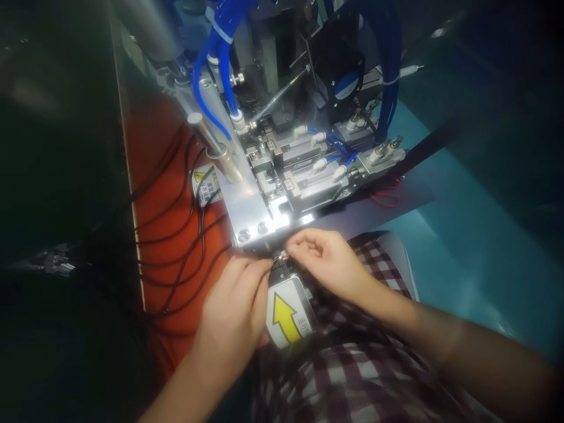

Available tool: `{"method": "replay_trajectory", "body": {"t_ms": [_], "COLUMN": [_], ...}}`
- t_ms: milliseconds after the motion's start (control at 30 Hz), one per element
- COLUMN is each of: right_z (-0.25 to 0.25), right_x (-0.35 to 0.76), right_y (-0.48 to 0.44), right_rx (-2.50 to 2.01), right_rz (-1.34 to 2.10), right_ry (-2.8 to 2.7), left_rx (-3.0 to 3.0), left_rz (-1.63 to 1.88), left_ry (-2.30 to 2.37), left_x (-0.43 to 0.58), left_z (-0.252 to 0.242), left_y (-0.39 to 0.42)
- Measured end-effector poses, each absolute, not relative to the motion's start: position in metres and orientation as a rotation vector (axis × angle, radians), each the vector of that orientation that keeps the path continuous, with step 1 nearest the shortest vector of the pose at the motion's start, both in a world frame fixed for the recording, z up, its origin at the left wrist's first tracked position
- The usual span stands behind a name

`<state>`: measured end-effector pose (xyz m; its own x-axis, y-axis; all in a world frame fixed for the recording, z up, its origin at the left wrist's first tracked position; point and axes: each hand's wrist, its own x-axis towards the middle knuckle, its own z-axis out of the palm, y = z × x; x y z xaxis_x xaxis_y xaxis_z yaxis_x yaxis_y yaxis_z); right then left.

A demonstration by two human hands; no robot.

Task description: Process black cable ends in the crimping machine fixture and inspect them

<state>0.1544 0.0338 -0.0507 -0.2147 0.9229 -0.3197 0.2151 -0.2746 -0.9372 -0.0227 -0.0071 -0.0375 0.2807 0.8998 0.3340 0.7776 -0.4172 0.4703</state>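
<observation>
My left hand and my right hand meet just below the front edge of a metal machine plate. Both pinch a tiny shiny metal piece between their fingertips. The left fingers are closed on its left end, the right thumb and forefinger on its right end. Under the hands lies a white label with a yellow arrow on a black block. Whether the piece is joined to a cable, I cannot tell.
An orange surface at left carries several black cables. The machine has blue air hoses, metal clamps, a yellow warning sticker and red wires. Teal table at right. Checked cloth covers my lap.
</observation>
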Motion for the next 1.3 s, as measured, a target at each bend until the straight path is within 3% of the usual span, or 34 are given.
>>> {"method": "replay_trajectory", "body": {"t_ms": [133,433,1300], "right_z": [-0.051,-0.056,-0.06], "right_x": [0.149,0.149,0.153], "right_y": [0.036,0.025,0.024], "right_rx": [-1.492,-1.396,-1.408], "right_rz": [1.58,1.315,1.266], "right_ry": [-1.26,-1.528,-1.606], "left_rx": [2.319,2.317,2.323], "left_rz": [0.821,0.837,0.846], "left_ry": [1.547,1.527,1.533], "left_x": [-0.024,-0.023,-0.023], "left_z": [-0.038,-0.04,-0.037], "left_y": [-0.008,-0.007,-0.008]}}
